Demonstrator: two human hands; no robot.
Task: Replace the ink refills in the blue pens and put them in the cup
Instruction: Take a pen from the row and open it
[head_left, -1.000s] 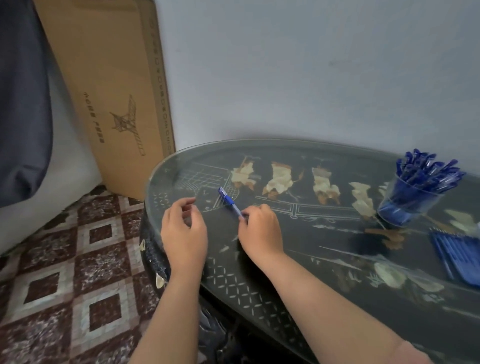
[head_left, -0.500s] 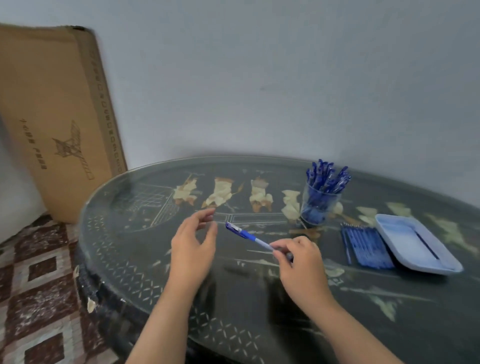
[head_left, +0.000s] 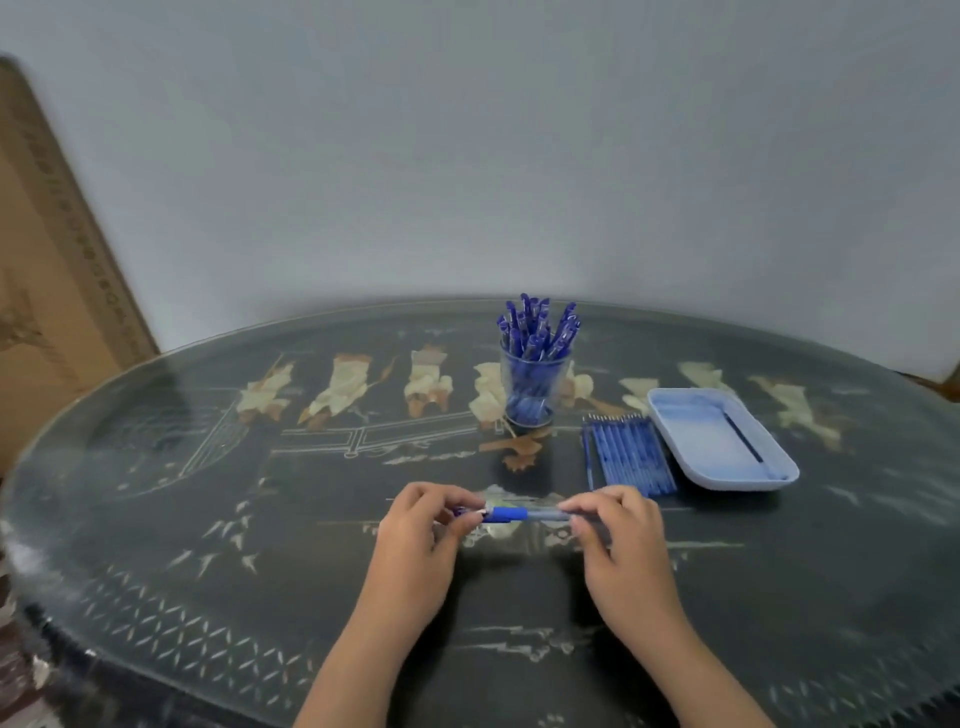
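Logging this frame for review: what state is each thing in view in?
Blue pen with clear barrel: held level over the dark glass-topped table, looks assembled.
Left hand: pinches the pen's left end.
Right hand: pinches the pen's right end.
Clear glass cup: upright, packed with blue pens.
Blue ink refills: lying side by side on the table.
Pale blue rectangular tray: flat, holds one thin dark refill.

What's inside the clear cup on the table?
The cup holds a bunch of blue pens, standing upright. Those in the middle are covered, so no count.
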